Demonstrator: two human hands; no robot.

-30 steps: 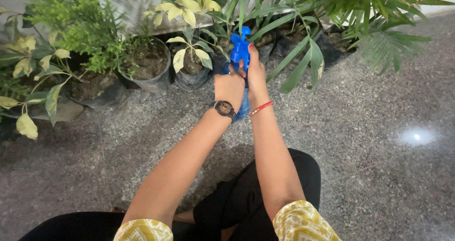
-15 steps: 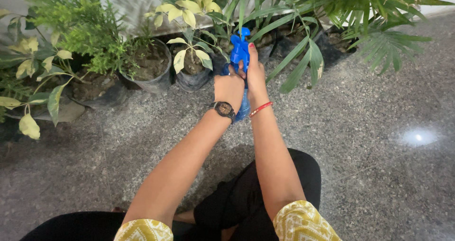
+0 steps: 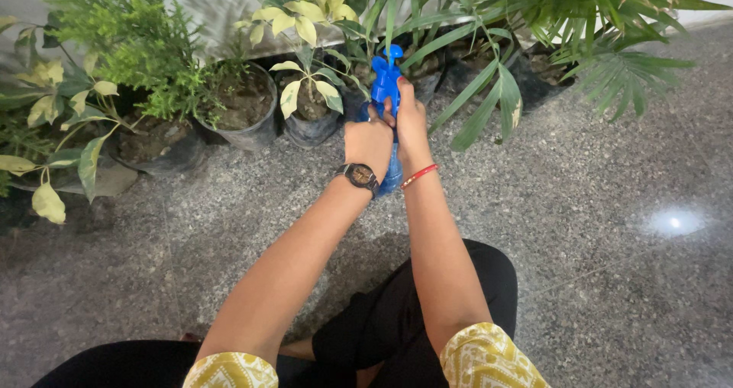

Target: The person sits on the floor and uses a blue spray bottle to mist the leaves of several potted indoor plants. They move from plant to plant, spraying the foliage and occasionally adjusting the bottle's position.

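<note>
A blue spray bottle (image 3: 387, 83) is held out in front of me, its nozzle toward the potted plants. My left hand (image 3: 368, 142), with a wristwatch on the wrist, is wrapped around the bottle's body. My right hand (image 3: 411, 125), with a red bracelet on the wrist, grips the upper part beside the trigger. The bottle's lower end (image 3: 392, 176) shows between my wrists. Just beyond the nozzle stands a small dark pot with a yellow-green leafy plant (image 3: 309, 98).
A row of potted plants lines the wall: a grey pot of soil (image 3: 243, 113), a fern-like bush (image 3: 130, 45) at left, palm fronds (image 3: 603, 45) at right. The floor is speckled grey stone (image 3: 611, 266) with a bright light reflection (image 3: 673, 222). My folded legs are below.
</note>
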